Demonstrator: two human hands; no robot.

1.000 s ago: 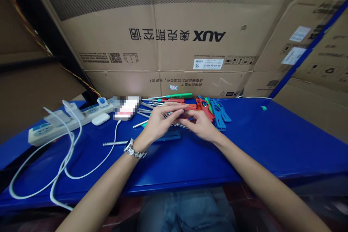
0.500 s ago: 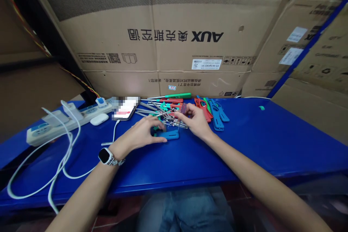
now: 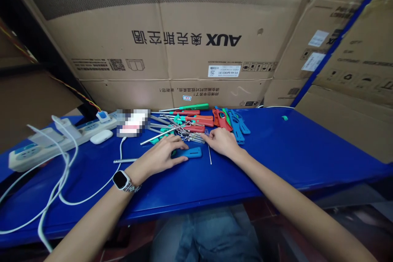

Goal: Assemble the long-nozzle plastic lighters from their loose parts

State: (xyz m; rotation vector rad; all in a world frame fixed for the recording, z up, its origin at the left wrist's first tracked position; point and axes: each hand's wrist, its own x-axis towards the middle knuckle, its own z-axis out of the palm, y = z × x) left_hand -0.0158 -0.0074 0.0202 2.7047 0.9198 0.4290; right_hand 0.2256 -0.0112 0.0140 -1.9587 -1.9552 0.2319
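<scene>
My left hand point(image 3: 161, 154), with a smartwatch on its wrist, lies on the blue table point(image 3: 276, 159) and its fingers close around the left end of a blue handle point(image 3: 192, 153). My right hand point(image 3: 222, 141) rests palm down just right of it, fingers spread. Its fingertips touch a clear-handled screwdriver point(image 3: 196, 139) at the edge of a pile of red and green screwdrivers and metal shafts point(image 3: 184, 125). A thin metal rod point(image 3: 209, 154) lies on the table between my hands.
Blue and red flat plastic tools point(image 3: 235, 123) lie right of the pile. A phone point(image 3: 132, 123), a white earbud case point(image 3: 101, 136), a power strip point(image 3: 46, 147) and white cables point(image 3: 61, 180) sit at the left. Big cardboard boxes point(image 3: 184, 41) wall the back.
My hands came apart and dropped to the table. The left hand went down onto the blue handle. The right hand lowered the clear-handled screwdriver to the pile, and a thin rod now lies beside it.
</scene>
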